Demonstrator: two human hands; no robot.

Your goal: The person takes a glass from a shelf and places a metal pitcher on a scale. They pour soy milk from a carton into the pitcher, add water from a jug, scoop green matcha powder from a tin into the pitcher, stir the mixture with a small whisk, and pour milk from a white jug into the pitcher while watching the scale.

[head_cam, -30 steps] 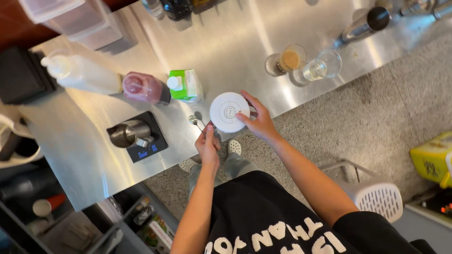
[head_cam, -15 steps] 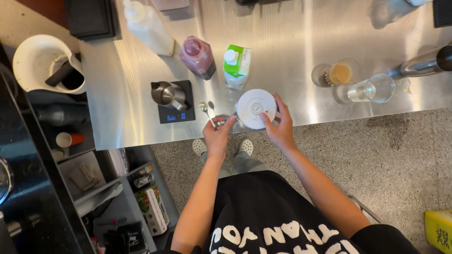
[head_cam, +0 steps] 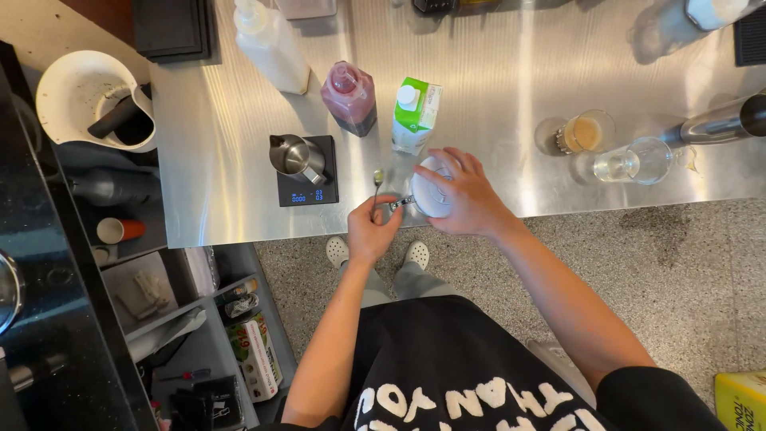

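Note:
My right hand lies over a round white container at the steel counter's near edge, fingers wrapped around its top. My left hand pinches a small metal clip or tab at the container's left side. A small spoon lies on the counter just left of the container. A green-and-white carton stands right behind it.
A small steel pitcher sits on a black scale. A pink bottle and a white bottle stand behind. To the right are a cup of brown drink and a clear glass. A white bin sits at left.
My right hand has moved from the container's right edge to cover its top. My left hand stays at its left side. The camera view has shifted over the counter.

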